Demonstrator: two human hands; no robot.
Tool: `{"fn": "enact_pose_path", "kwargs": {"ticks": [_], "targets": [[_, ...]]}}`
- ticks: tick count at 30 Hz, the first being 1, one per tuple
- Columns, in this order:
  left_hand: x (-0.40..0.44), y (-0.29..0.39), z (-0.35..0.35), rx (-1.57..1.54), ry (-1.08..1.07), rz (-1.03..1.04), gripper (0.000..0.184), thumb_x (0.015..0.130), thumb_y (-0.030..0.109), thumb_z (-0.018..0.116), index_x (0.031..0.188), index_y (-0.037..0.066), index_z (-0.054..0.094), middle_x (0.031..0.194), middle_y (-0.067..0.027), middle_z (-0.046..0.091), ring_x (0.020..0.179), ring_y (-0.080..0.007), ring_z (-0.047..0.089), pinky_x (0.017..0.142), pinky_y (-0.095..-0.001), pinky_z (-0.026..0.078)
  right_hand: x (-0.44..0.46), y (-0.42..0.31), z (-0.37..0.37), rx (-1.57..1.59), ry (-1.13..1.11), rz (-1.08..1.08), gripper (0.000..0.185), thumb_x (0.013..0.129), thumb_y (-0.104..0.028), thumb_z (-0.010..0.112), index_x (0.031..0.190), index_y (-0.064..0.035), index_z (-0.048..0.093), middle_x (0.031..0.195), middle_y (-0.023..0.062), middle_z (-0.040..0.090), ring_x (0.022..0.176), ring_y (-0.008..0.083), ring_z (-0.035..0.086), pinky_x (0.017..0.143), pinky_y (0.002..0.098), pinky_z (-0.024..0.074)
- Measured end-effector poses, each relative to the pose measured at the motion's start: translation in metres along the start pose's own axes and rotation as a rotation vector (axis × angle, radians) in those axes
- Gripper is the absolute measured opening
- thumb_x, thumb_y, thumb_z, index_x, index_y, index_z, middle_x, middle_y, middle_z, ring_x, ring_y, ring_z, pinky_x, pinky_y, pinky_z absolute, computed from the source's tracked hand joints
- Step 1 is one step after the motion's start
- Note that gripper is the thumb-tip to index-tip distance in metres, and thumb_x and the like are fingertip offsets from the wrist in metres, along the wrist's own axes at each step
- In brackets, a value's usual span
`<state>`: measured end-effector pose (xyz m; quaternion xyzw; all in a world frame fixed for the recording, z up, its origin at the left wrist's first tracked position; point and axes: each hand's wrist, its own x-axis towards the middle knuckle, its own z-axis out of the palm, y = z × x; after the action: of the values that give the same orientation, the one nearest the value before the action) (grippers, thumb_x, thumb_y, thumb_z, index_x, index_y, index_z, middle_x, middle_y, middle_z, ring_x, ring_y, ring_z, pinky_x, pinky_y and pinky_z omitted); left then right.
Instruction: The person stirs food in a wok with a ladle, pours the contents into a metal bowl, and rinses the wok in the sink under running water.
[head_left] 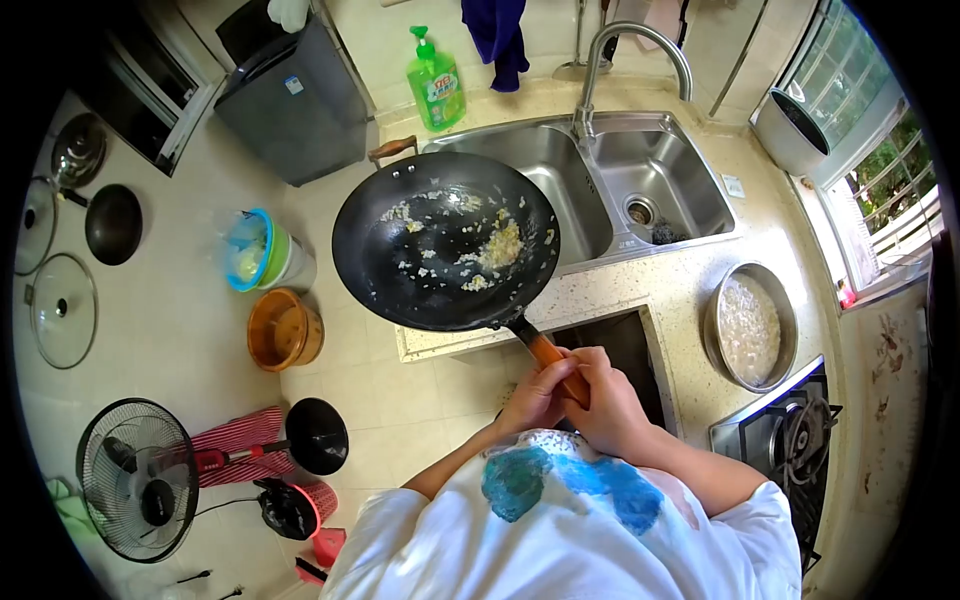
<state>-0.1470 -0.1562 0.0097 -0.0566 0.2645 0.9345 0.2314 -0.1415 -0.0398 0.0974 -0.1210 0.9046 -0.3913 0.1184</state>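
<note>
A black wok [385,285] is held up in front of me, near the sink. Its orange-and-black handle [545,350] points back toward my body, and a small wooden grip [392,148] sits on the far rim. Rice-like white grains and yellowish bits [500,246] cling to the inside, thickest on the right. My left hand [535,400] wraps around the handle's end. Pressed against it, my right hand [609,405] closes over the same handle. The overlapping fingers partly hide each other.
Behind the wok is a double-basin steel sink [668,152] with a tall faucet [590,75]; a green soap bottle [437,88] stands beside it. At right are a metal pot [712,335] of whitish contents and a gas stove [800,440]. Floor left: buckets [285,330], a fan [138,480].
</note>
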Motion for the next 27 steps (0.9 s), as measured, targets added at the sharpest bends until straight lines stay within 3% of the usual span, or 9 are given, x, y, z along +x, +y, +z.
{"fn": "enact_pose_path", "kwargs": {"ticks": [5, 8, 10, 13, 14, 16, 17, 19, 27], "targets": [[-0.008, 0.008, 0.008, 0.102, -0.020, 0.000, 0.042, 0.083, 0.024, 0.048, 0.115, -0.003, 0.044, 0.118, -0.0137, 0.048, 0.112, -0.0225, 0.044, 0.097, -0.0338, 0.033, 0.000, 0.007, 0.004, 0.125, -0.012, -0.122, 0.046, 0.069, -0.006, 0.061, 0.108, -0.0029, 0.037, 0.088, 0.0199, 0.057, 0.079, 0.0372, 0.056, 0.067, 0.0410, 0.0462], [-0.018, 0.015, 0.011, -0.003, 0.075, -0.012, 0.040, 0.083, 0.021, 0.047, 0.115, -0.003, 0.043, 0.123, -0.0134, 0.044, 0.115, -0.0239, 0.042, 0.098, -0.0349, 0.033, 0.002, 0.011, 0.001, 0.205, -0.016, -0.201, 0.049, 0.070, -0.010, 0.065, 0.110, -0.0029, 0.038, 0.089, 0.0187, 0.057, 0.080, 0.0344, 0.058, 0.066, 0.0377, 0.0481], [-0.027, 0.018, 0.010, -0.053, 0.073, 0.003, 0.034, 0.082, 0.016, 0.048, 0.112, 0.001, 0.045, 0.127, -0.0130, 0.040, 0.115, -0.0256, 0.041, 0.097, -0.0386, 0.034, 0.007, 0.013, -0.004, 0.290, -0.178, -0.312, 0.050, 0.071, -0.013, 0.066, 0.111, -0.0020, 0.039, 0.090, 0.0158, 0.058, 0.081, 0.0257, 0.061, 0.065, 0.0328, 0.0497], [-0.041, 0.024, 0.005, -0.161, 0.172, 0.023, 0.012, 0.077, 0.009, 0.052, 0.089, 0.010, 0.051, 0.123, -0.0146, 0.045, 0.114, -0.0252, 0.042, 0.094, -0.0402, 0.035, 0.023, 0.024, -0.034, 0.413, -0.401, -0.188, 0.024, 0.077, -0.013, 0.063, 0.094, 0.0013, 0.054, 0.080, 0.0082, 0.061, 0.067, 0.0121, 0.060, 0.060, 0.0233, 0.0483], [-0.043, 0.024, 0.009, -0.139, 0.258, 0.047, 0.012, 0.077, 0.008, 0.052, 0.089, 0.010, 0.051, 0.114, -0.0129, 0.050, 0.094, -0.0204, 0.052, 0.079, -0.0335, 0.043, 0.029, 0.034, -0.049, 0.437, -0.447, -0.073, 0.020, 0.078, -0.014, 0.061, 0.090, 0.0011, 0.056, 0.077, 0.0068, 0.062, 0.063, 0.0112, 0.059, 0.057, 0.0225, 0.0477], [-0.053, 0.033, -0.006, -0.247, 0.245, -0.018, 0.007, 0.079, 0.010, 0.053, 0.086, 0.011, 0.051, 0.085, -0.0047, 0.054, 0.062, -0.0103, 0.049, 0.057, -0.0237, 0.041, 0.050, 0.051, -0.062, 0.515, -0.347, 0.019, 0.015, 0.080, -0.014, 0.059, 0.086, 0.0001, 0.058, 0.072, 0.0054, 0.062, 0.058, 0.0095, 0.058, 0.052, 0.0210, 0.0459], [-0.054, 0.034, -0.006, -0.248, 0.249, -0.012, 0.007, 0.079, 0.010, 0.053, 0.086, 0.011, 0.051, 0.085, -0.0047, 0.054, 0.062, -0.0103, 0.049, 0.057, -0.0237, 0.041, 0.066, 0.064, -0.066, 0.477, -0.305, 0.015, 0.013, 0.080, -0.012, 0.057, 0.085, -0.0002, 0.058, 0.072, 0.0055, 0.062, 0.058, 0.0093, 0.058, 0.051, 0.0204, 0.0452], [-0.057, 0.041, 0.004, -0.316, 0.267, -0.009, 0.005, 0.083, 0.014, 0.052, 0.080, 0.012, 0.048, 0.060, 0.0041, 0.041, 0.043, -0.0040, 0.033, 0.043, -0.0195, 0.030, 0.105, 0.087, -0.068, 0.412, -0.203, 0.020, 0.011, 0.079, -0.011, 0.056, 0.080, 0.0001, 0.059, 0.069, 0.0061, 0.062, 0.055, 0.0105, 0.059, 0.049, 0.0214, 0.0448], [-0.092, 0.072, -0.027, -0.175, 0.216, -0.023, 0.010, 0.084, 0.012, 0.050, 0.080, 0.010, 0.041, 0.051, 0.0065, 0.034, 0.035, -0.0030, 0.030, 0.036, -0.0197, 0.029, 0.245, 0.142, -0.034, 0.040, -0.065, 0.086, 0.031, 0.076, -0.022, 0.059, 0.058, 0.0025, 0.057, 0.051, 0.0106, 0.056, 0.047, 0.0151, 0.058, 0.046, 0.0278, 0.0455]]}}
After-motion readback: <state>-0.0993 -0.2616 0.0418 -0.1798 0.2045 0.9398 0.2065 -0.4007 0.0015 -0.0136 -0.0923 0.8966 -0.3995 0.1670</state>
